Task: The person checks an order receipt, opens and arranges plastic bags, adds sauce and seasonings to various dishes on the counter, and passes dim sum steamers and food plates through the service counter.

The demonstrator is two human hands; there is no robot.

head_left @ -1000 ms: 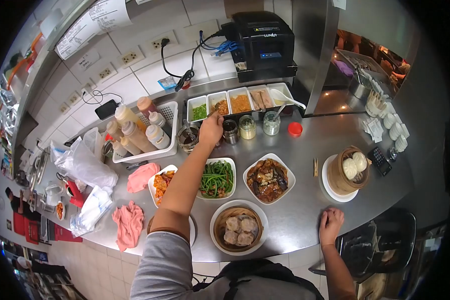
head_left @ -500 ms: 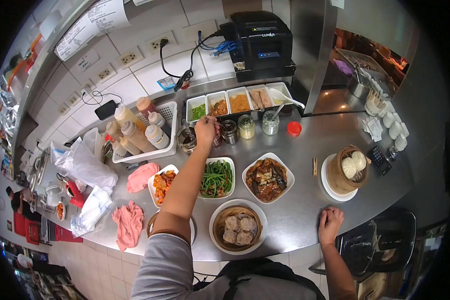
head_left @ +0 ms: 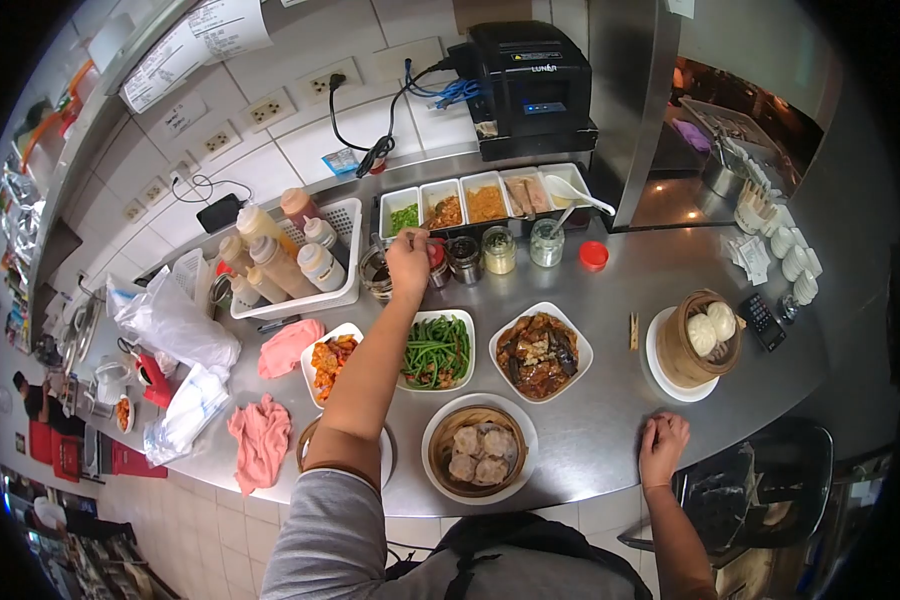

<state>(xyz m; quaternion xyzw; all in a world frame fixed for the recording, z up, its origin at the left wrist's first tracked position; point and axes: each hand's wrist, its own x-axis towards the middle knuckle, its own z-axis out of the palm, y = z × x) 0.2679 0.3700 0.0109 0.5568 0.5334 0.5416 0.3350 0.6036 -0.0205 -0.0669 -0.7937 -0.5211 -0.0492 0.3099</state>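
Note:
My left hand [head_left: 408, 262] reaches across the counter to the row of jars, its fingers bent together. It covers part of a dark glass jar [head_left: 375, 275] and borders a red-topped jar [head_left: 437, 262]; what its fingers grip, if anything, is hidden. Below that arm are a bowl of green beans [head_left: 437, 352] and a partly covered bowl of orange-red food [head_left: 330, 362]. My right hand [head_left: 664, 448] rests curled at the counter's front edge, with nothing visible in it. A bamboo steamer of dumplings [head_left: 483, 455] sits on a white plate between my arms.
An eggplant dish [head_left: 537, 352] stands mid-counter. On the right are a steamer of buns [head_left: 705, 340], a clothespin [head_left: 634, 331] and a calculator [head_left: 762, 321]. Topping trays [head_left: 485, 203] line the back. A bottle basket [head_left: 345, 275], pink cloths [head_left: 261, 440] and plastic bags [head_left: 180, 320] occupy the left.
The view has shifted slightly. More of the red-topped jar shows beside my left hand, which stays over the jars. My right hand keeps its place.

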